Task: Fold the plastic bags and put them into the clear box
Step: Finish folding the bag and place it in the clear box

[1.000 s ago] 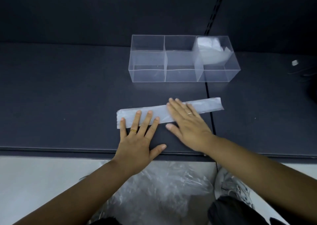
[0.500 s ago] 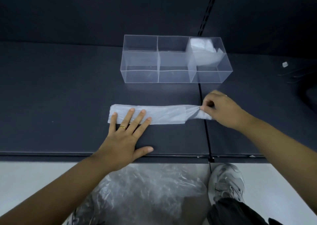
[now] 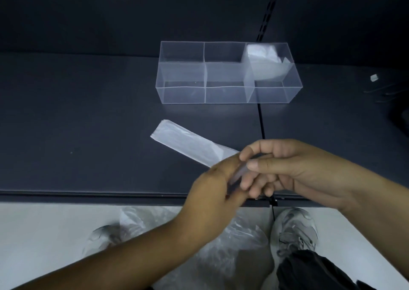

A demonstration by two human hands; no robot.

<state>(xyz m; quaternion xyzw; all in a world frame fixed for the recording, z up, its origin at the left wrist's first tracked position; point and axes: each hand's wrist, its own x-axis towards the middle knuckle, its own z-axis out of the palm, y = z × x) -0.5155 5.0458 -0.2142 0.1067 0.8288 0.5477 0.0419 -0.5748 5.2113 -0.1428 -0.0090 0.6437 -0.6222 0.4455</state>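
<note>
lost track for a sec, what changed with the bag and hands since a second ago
The left hand lifted off the bag and joined the right hand at its right end; both hold that end raised, and the bag swung diagonal. The box stayed put.

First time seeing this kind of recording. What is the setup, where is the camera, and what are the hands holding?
No machine here: a person works with bare hands, filmed by one head-worn camera looking down. The left hand and right hand both hold the near end of a plastic bag folded into a long strip; its far end reaches over the dark table. Behind stands a clear box with three compartments; the right one holds a folded bag. On the floor show loose plastic and a shoe.
</note>
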